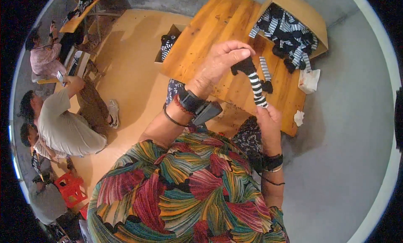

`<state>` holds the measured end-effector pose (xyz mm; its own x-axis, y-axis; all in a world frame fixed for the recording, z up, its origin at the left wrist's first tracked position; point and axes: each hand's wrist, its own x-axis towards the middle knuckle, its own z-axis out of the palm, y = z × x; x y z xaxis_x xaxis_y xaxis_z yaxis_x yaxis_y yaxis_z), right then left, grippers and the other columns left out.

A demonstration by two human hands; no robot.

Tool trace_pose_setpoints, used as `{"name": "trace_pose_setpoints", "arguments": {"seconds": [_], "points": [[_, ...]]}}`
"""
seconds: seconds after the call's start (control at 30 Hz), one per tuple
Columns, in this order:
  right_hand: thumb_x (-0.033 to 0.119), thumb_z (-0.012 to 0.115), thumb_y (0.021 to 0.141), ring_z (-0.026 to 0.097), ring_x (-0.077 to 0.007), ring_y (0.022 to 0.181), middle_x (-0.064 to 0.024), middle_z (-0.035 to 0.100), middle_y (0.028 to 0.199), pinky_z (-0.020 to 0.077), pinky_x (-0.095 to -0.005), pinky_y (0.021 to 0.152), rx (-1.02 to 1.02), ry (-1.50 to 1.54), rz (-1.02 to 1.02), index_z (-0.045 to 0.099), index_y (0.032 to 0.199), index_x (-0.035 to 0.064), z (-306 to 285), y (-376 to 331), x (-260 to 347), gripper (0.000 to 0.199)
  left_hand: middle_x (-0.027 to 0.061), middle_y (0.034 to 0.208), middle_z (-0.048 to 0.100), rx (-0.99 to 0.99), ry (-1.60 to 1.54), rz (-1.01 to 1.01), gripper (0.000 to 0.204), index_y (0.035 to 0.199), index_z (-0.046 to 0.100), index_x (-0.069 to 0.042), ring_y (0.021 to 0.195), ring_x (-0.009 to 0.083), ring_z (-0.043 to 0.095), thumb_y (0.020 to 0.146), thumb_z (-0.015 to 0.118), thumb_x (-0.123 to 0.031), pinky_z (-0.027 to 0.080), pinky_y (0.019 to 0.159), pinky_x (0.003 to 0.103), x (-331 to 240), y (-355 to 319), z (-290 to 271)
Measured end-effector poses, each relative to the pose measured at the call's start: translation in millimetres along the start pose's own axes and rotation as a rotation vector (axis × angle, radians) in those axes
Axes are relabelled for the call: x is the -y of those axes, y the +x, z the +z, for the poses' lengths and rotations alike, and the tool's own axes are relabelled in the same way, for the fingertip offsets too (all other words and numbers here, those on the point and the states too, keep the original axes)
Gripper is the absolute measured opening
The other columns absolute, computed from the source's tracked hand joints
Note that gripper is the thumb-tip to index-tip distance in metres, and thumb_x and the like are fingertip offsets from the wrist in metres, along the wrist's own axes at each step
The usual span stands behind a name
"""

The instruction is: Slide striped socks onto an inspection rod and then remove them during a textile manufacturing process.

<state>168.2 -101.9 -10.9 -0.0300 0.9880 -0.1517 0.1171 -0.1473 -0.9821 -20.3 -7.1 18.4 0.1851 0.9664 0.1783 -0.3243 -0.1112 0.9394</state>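
Black-and-white striped sock [255, 83] held up in the air over the wooden table [218, 37], long and nearly straight up and down, black toe end pinched shut in the left hand [222, 60] fingers at the top, bottom end gripped tight by the right hand [268, 119] just below, both hands touching it. Farther back on the table, another striped sock [265, 71] lying flat, a brown cardboard box [308, 16] full of more striped socks at the far right corner, a smaller box [170, 44] by the left edge, and a white crumpled bag [310, 80] near the right edge.
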Motion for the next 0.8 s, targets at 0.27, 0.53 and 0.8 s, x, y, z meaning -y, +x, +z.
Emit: {"name": "trace_pose_setpoints", "arguments": {"seconds": [0.27, 0.53, 0.8], "points": [[0.021, 0.052, 0.084, 0.041, -0.0097, 0.047, 0.0036, 0.044, 0.054, 0.0310, -0.0270, 0.042, -0.281, -0.728, -0.462, 0.050, 0.072, 0.0020, -8, 4, -3, 0.023, -0.0028, 0.059, 0.052, -0.110, -0.098, -0.105, 0.027, 0.075, 0.057, -0.007, 0.046, 0.0041, 0.043, 0.084, 0.051, -0.031, 0.031, 0.039, 0.018, 16, 0, 15], [0.027, 0.045, 0.088, 0.031, -0.0072, 0.043, 0.0051, 0.032, 0.050, 0.0271, -0.0219, 0.043, 0.377, 0.745, 0.356, 0.046, 0.073, 0.0076, 22, -9, -6, 0.024, -0.0030, 0.055, 0.048, -0.057, -0.253, 0.005, 0.031, 0.071, 0.057, -0.007, 0.041, 0.0034, 0.038, 0.084, 0.050, -0.035, 0.026, 0.036, 0.017, 14, -6, 39], [0.022, 0.050, 0.085, 0.037, -0.0090, 0.045, 0.0025, 0.039, 0.051, 0.0284, -0.0260, 0.041, -0.045, -0.103, -0.011, 0.049, 0.068, 0.0032, 0, 2, -11, 0.026, -0.0017, 0.057, 0.051, -0.227, -0.363, -0.036, 0.019, 0.084, 0.058, -0.004, 0.039, 0.0037, 0.037, 0.083, 0.054, -0.022, 0.028, 0.034, 0.017, 23, -4, 27]]}}
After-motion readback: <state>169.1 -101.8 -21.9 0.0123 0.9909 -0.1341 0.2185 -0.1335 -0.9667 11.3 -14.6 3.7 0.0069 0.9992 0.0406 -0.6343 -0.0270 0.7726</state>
